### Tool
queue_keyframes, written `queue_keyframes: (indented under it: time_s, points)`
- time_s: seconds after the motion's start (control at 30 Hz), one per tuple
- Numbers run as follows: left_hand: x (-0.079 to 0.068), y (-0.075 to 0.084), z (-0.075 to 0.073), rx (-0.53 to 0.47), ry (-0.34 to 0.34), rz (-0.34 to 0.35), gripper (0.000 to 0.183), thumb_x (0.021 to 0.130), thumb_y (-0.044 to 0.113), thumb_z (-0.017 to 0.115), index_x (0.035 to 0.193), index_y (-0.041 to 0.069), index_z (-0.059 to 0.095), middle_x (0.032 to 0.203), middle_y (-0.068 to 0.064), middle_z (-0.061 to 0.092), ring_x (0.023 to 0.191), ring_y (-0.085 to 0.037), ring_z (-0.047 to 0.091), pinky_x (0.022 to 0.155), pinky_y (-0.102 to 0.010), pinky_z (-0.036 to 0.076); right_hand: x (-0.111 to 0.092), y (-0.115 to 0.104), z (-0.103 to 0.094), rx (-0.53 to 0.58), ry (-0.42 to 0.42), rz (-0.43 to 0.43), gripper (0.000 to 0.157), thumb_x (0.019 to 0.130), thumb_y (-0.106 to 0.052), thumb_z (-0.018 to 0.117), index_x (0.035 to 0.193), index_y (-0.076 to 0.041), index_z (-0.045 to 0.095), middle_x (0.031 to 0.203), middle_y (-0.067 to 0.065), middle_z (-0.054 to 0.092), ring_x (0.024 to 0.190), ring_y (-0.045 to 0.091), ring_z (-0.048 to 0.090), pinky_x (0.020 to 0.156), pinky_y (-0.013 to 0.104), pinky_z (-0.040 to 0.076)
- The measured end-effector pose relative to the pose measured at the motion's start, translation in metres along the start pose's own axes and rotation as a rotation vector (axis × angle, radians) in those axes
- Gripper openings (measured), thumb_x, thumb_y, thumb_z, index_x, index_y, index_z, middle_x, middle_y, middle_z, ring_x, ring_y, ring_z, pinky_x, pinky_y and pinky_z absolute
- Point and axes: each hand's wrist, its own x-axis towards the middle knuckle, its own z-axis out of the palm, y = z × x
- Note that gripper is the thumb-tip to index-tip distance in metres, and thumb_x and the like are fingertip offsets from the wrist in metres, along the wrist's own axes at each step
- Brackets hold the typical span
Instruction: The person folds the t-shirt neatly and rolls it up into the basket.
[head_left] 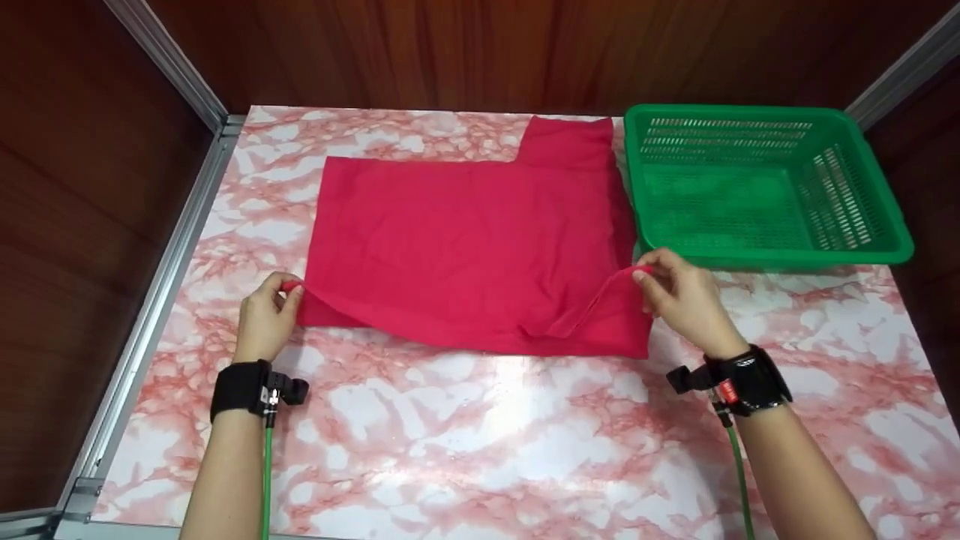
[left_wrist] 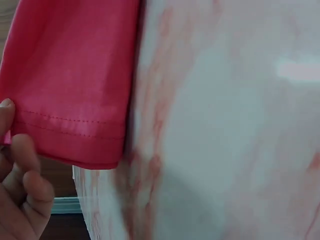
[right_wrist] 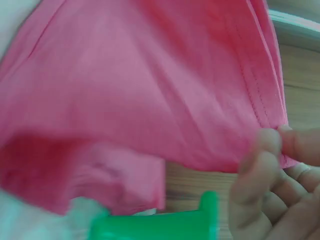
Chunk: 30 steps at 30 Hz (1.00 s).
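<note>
A red short-sleeved shirt [head_left: 450, 232] lies on the table with its hem to the left and one sleeve [head_left: 568, 141] pointing to the back. My left hand [head_left: 268, 315] pinches the hem corner at the near left, lifting the near edge a little. Double stitching along that hem [left_wrist: 70, 127] shows in the left wrist view. On the other side my right hand [head_left: 684, 296] pinches the end of the near sleeve between thumb and fingers, raised off the table. In the right wrist view the pinched cloth [right_wrist: 150, 90] hangs in soft folds from the right hand [right_wrist: 275, 185].
A green plastic basket [head_left: 772, 259] with slotted walls stands at the back right, close beside the shirt and just beyond my right hand. The table [head_left: 450, 442] has a pink marbled top. Brown wood-look panels [head_left: 480, 52] enclose the back and sides.
</note>
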Motion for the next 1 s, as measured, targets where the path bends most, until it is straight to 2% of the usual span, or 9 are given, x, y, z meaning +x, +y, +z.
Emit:
queue_keyframes:
  time_s: [0.13, 0.2, 0.27, 0.33, 0.43, 0.53, 0.67, 0.87, 1.0]
  points:
    - [0.002, -0.001, 0.007, -0.013, -0.185, 0.019, 0.030, 0.086, -0.003, 0.056, 0.115, 0.004, 0.055, 0.097, -0.017, 0.061, 0.083, -0.025, 0.056, 0.075, -0.033, 0.045, -0.002, 0.019, 0.023, -0.126, -0.098, -0.036, 0.023, 0.084, -0.004, 0.066, 0.105, -0.003, 0.056, 0.096, 0.013, 0.068, 0.077, 0.023, 0.065, 0.065, 0.033, 0.054]
    - [0.003, 0.000, 0.011, 0.016, -0.273, 0.036, 0.048, 0.078, -0.008, 0.057, 0.124, 0.004, 0.051, 0.116, -0.020, 0.055, 0.102, -0.033, 0.051, 0.090, -0.043, 0.039, 0.000, 0.026, 0.033, -0.200, -0.158, -0.070, 0.037, 0.077, -0.002, 0.071, 0.111, -0.003, 0.057, 0.106, 0.014, 0.064, 0.093, 0.028, 0.062, 0.079, 0.040, 0.052]
    - [0.006, 0.000, 0.016, 0.067, -0.340, 0.052, 0.063, 0.072, -0.008, 0.060, 0.132, 0.007, 0.046, 0.131, -0.021, 0.044, 0.120, -0.038, 0.037, 0.099, -0.050, 0.028, 0.001, 0.032, 0.042, -0.261, -0.222, -0.087, 0.055, 0.070, -0.001, 0.072, 0.122, -0.004, 0.055, 0.120, 0.017, 0.057, 0.109, 0.035, 0.055, 0.089, 0.049, 0.047]
    - [0.009, 0.001, 0.021, 0.130, -0.386, 0.057, 0.074, 0.069, -0.004, 0.063, 0.139, 0.012, 0.043, 0.144, -0.020, 0.033, 0.131, -0.041, 0.023, 0.100, -0.055, 0.021, 0.004, 0.037, 0.048, -0.325, -0.271, -0.092, 0.072, 0.064, 0.000, 0.073, 0.133, -0.008, 0.050, 0.137, 0.020, 0.045, 0.121, 0.042, 0.045, 0.095, 0.056, 0.041]
    - [0.014, 0.003, 0.026, 0.181, -0.429, 0.046, 0.077, 0.073, 0.008, 0.066, 0.144, 0.016, 0.037, 0.152, -0.019, 0.021, 0.136, -0.042, 0.013, 0.097, -0.057, 0.018, 0.010, 0.040, 0.055, -0.398, -0.318, -0.086, 0.091, 0.062, -0.003, 0.075, 0.144, -0.014, 0.038, 0.152, 0.022, 0.022, 0.128, 0.049, 0.034, 0.099, 0.062, 0.034]
    - [0.020, 0.004, 0.031, 0.236, -0.445, 0.037, 0.077, 0.078, 0.022, 0.067, 0.147, 0.018, 0.033, 0.154, -0.018, 0.016, 0.136, -0.043, 0.012, 0.095, -0.058, 0.019, 0.018, 0.042, 0.061, -0.465, -0.329, -0.072, 0.096, 0.065, -0.013, 0.078, 0.148, -0.016, 0.030, 0.155, 0.023, 0.015, 0.126, 0.053, 0.035, 0.098, 0.064, 0.035]
    - [0.024, 0.007, 0.035, 0.307, -0.423, 0.058, 0.069, 0.082, 0.029, 0.063, 0.144, 0.016, 0.038, 0.152, -0.020, 0.019, 0.133, -0.045, 0.016, 0.090, -0.058, 0.022, 0.027, 0.045, 0.067, -0.545, -0.296, -0.079, 0.087, 0.068, -0.018, 0.076, 0.145, -0.012, 0.037, 0.147, 0.024, 0.030, 0.118, 0.056, 0.040, 0.088, 0.064, 0.042]
    - [0.024, 0.008, 0.042, 0.340, -0.304, 0.139, 0.045, 0.085, 0.024, 0.066, 0.127, 0.014, 0.053, 0.130, -0.020, 0.040, 0.117, -0.043, 0.033, 0.083, -0.055, 0.029, 0.031, 0.048, 0.073, -0.562, -0.218, -0.172, 0.058, 0.070, -0.004, 0.072, 0.126, -0.004, 0.055, 0.122, 0.020, 0.046, 0.096, 0.044, 0.051, 0.080, 0.056, 0.046]
    - [0.024, 0.009, 0.046, 0.366, -0.280, 0.174, 0.031, 0.088, 0.024, 0.066, 0.115, 0.012, 0.057, 0.112, -0.019, 0.047, 0.106, -0.040, 0.041, 0.080, -0.054, 0.034, 0.031, 0.049, 0.075, -0.533, -0.214, -0.198, 0.045, 0.070, 0.006, 0.067, 0.112, -0.004, 0.058, 0.107, 0.017, 0.051, 0.089, 0.042, 0.056, 0.073, 0.054, 0.048]
